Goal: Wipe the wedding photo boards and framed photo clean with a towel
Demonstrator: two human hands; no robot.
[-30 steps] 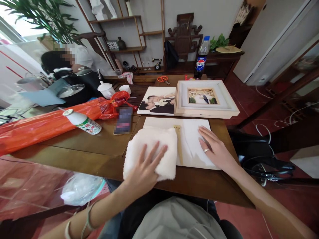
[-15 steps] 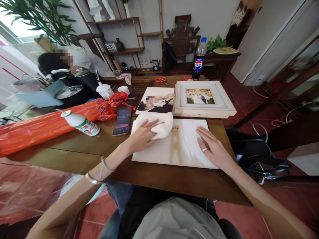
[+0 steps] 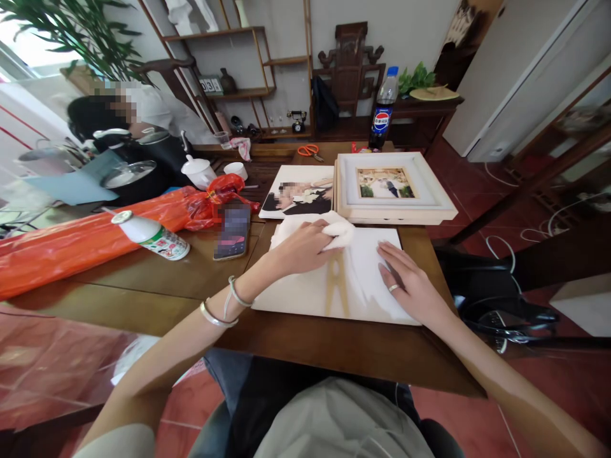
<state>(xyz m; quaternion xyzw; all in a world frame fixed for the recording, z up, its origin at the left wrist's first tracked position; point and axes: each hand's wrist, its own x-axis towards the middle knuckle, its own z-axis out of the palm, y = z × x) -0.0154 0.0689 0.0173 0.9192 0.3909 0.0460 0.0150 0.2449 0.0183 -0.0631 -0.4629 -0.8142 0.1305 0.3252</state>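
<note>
One white cloth [image 3: 340, 231] beneath left hand [image 3: 308, 245]

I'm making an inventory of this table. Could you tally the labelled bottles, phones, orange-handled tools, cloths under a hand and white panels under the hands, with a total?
Labelled bottles: 2, white bottle and cola bottle
Phone: 1
Orange-handled tool: 1
Cloth under left hand: 1
White panel: 1
Total: 6
</note>
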